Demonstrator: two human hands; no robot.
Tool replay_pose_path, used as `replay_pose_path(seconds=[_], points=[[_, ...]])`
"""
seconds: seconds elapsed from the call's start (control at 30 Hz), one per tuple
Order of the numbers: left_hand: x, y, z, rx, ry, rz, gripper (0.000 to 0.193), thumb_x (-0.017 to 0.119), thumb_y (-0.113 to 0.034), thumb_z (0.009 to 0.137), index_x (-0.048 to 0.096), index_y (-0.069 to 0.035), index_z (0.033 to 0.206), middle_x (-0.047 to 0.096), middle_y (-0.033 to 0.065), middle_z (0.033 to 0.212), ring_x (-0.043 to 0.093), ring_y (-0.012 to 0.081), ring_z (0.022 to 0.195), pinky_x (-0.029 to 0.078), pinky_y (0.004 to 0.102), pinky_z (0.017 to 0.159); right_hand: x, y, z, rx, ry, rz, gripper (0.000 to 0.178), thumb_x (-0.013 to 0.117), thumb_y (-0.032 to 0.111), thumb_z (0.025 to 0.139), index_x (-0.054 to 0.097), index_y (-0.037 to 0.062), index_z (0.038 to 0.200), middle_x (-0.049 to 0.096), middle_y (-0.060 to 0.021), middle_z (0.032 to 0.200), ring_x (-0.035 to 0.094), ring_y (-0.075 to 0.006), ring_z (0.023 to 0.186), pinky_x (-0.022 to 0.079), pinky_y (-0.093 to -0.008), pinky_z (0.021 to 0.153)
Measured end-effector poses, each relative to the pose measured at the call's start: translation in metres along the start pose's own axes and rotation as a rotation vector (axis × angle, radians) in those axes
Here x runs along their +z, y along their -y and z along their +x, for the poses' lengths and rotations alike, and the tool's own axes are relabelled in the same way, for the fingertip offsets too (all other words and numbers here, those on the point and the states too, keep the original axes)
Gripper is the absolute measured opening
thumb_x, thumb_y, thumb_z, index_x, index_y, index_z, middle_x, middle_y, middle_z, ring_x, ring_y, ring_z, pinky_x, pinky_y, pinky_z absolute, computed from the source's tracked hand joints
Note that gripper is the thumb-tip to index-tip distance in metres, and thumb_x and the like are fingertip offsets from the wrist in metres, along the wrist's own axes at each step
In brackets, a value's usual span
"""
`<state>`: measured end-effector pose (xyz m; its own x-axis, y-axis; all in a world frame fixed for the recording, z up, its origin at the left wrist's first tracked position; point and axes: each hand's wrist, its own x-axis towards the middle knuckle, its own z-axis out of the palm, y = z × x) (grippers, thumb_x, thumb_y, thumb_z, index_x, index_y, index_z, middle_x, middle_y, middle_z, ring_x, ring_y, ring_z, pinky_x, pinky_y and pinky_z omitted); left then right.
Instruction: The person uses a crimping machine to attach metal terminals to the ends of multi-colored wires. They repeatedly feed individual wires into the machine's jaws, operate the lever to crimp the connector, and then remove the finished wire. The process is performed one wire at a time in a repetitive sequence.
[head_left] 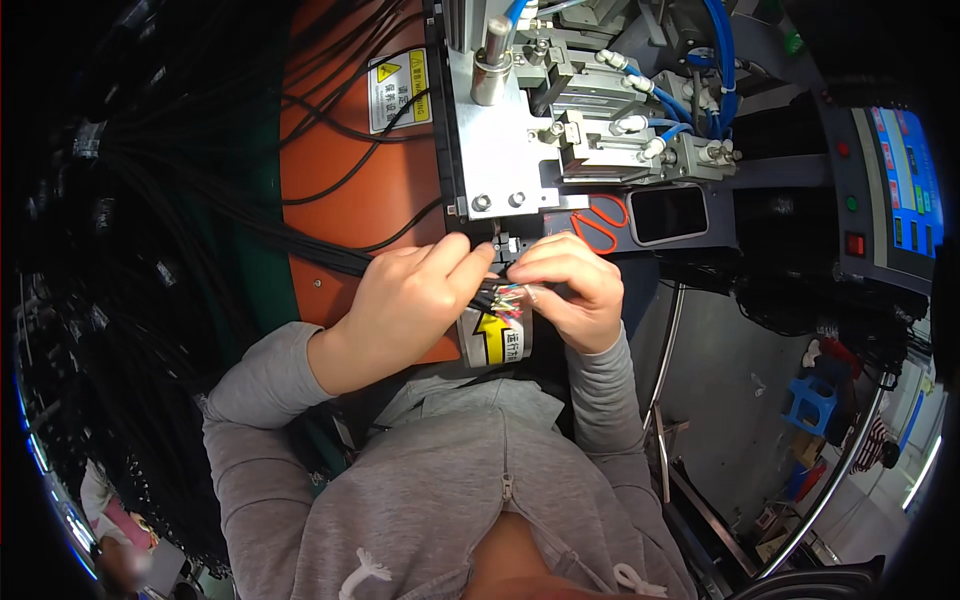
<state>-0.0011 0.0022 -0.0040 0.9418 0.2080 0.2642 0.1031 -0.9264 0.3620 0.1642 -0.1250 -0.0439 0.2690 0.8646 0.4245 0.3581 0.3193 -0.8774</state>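
My left hand [413, 303] is closed around a bundle of black cables [325, 253], which runs in from the left. Beyond its fingers the cables end in a fan of stripped, coloured wires [508, 302]. My right hand [578, 290] pinches at the tips of these wires, thumb and forefinger curled toward them; exactly which strands it grips is partly hidden. Just beyond the fingertips is a small dark fixture [507, 246] at the front of a metal machine [505, 150]. A white label with a yellow arrow [493, 340] lies below the wires.
Many black cables [120, 165] hang at the left, some crossing the orange surface [345, 180]. Orange-handled scissors [603, 222] and a phone [669, 215] lie right of the machine. Further right stands a lit screen [905, 190] beside a red button [855, 244]. A blue stool [810, 403] is on the floor.
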Motion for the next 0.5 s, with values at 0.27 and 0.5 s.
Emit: replay_pose_path(seconds=[0.27,0.5], points=[[-0.007,-0.002,0.009,0.214,-0.294,-0.194,0.034,0.072,-0.013,0.071,0.068,0.0,0.102,0.061,0.014,0.102,0.061,0.0197,0.069,0.049,0.0263,0.056,0.008,0.015,-0.005,0.138,-0.348,0.096,0.016,0.077,-0.003,0.067,0.065,0.0001,0.077,0.064,-0.0097,0.074,0.061,-0.018,0.069,0.047,-0.0272,0.062],[0.004,-0.002,0.011,0.151,-0.405,-0.216,0.023,0.072,-0.013,0.072,0.065,-0.003,0.092,0.06,0.0042,0.074,0.06,0.016,0.061,0.046,0.0266,0.047,0.033,0.038,0.009,0.118,-0.531,0.343,0.015,0.075,-0.003,0.073,0.064,-0.0039,0.084,0.067,-0.0123,0.085,0.066,-0.0223,0.079,0.052,-0.0302,0.07]])
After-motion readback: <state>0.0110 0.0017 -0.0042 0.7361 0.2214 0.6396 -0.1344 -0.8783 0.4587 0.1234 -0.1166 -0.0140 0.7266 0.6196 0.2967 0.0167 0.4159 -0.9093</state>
